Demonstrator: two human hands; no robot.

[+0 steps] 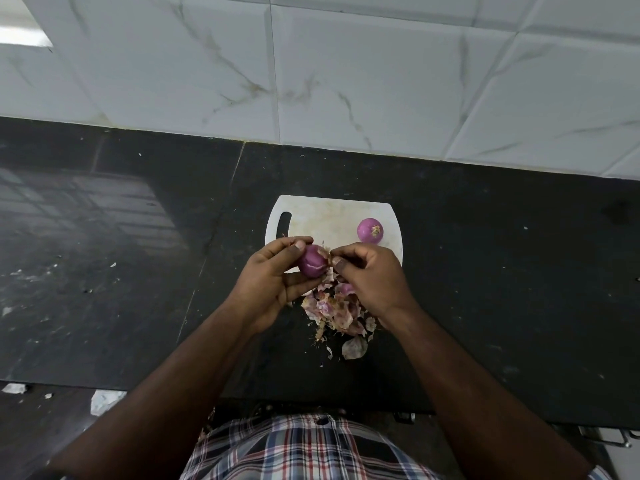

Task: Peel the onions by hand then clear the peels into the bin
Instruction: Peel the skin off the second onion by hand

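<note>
While the left hand (273, 271) grips a round purple onion (311, 265) over the white plastic cutting board's (329, 216) near edge, the right hand (367, 271) pinches its papery skin (327, 254); loose pinkish peels (336, 313) heap on the black stone table (502, 271) below.

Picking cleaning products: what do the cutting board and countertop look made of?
Cutting board: probably plastic, matte white, thin with a moulded handle slot, yellowish staining. Countertop: likely polished dark stone, perhaps granite; it shows glossy reflections and a seam.
</note>
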